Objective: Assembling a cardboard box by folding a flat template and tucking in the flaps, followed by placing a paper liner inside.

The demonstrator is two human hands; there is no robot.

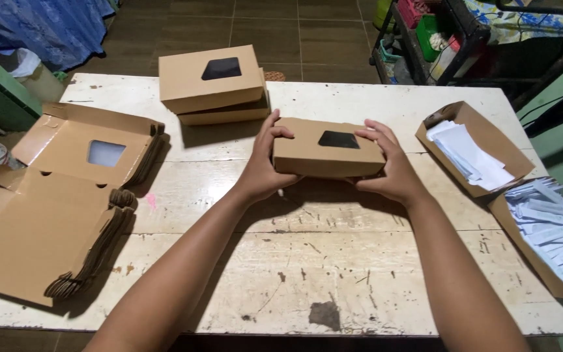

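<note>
A closed brown cardboard box [324,156] with a dark window in its lid is held just above the worn white table [333,261]. My left hand [263,163] grips its left end, fingers over the top edge. My right hand [389,163] grips its right end the same way. Behind it, at the table's far side, two more closed window boxes [213,85] are stacked one on the other.
A thick stack of flat unfolded box blanks [60,195] covers the table's left part. At the right stand two open cardboard trays: one with white paper sheets [470,153], one with several white sachets [555,231]. A black shelf rack [438,32] stands beyond the table.
</note>
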